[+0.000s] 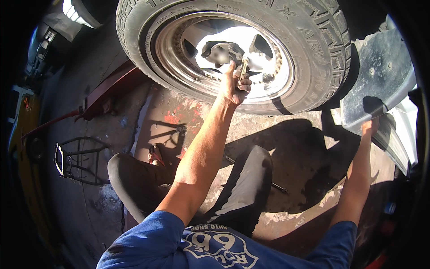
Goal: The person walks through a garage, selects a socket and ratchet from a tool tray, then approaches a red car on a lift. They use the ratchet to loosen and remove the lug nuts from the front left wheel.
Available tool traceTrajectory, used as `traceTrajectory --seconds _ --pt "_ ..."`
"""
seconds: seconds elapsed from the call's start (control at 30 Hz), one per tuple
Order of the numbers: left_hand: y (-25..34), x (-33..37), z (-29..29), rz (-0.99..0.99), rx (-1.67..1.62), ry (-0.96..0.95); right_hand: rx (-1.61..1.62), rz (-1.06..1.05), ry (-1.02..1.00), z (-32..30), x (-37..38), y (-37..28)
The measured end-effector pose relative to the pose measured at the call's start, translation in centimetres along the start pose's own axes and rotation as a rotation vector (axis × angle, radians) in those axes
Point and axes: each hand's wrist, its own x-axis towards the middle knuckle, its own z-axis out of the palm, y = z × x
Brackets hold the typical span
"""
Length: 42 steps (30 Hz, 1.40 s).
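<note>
A large tyre (pixel 309 58) on a shiny metal wheel rim (pixel 280 85) stands in front of me. My left hand (pixel 236 87) is closed around a short brass-coloured metal piece with a rounded end (pixel 244 65), just before the wheel's hub (pixel 219 53). Its thumb points up at the hub; whether it touches, I cannot tell. Off to the right, my right hand (pixel 369 127) grips the lower edge of a dusty grey vehicle body panel (pixel 380 76). The fingers of that hand are partly hidden by the panel.
A red floor jack (pixel 112 87) with a long handle lies left of the wheel. Nearer on that side is a black metal frame stand (pixel 83 159). Beyond my knee, a metal bar (pixel 279 187) rests on the stained floor in shadow. Pale bodywork (pixel 401 134) hangs at right.
</note>
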Motion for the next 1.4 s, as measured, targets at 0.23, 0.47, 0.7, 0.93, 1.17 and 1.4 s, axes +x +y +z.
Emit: traceTrajectory --seconds 0.23,0.47,0.7,0.93,1.17,1.4 --pt "0.1 0.4 1.0 -0.022 0.462 0.158 0.095 0.319 -0.216 -4.0 0.7 -2.9" --pt "-0.1 2.2 0.8 0.615 1.91 0.506 0.038 0.325 -0.294 -4.9 1.2 -3.6" --pt "-0.2 -3.0 0.6 0.144 0.949 0.262 0.507 0.868 -0.068 -12.9 3.3 -7.7" --pt "-2.3 -14.5 -4.9 0.08 0.806 0.177 0.989 1.178 0.113 -20.4 3.9 -10.4" --pt "-3.5 -18.9 -8.2 0.0 0.904 0.204 0.715 1.227 0.182 -20.6 1.2 -10.5" --pt "-3.2 -21.7 -9.5 -0.065 0.985 0.114 3.504 0.926 0.112 -36.3 -8.8 -29.9"
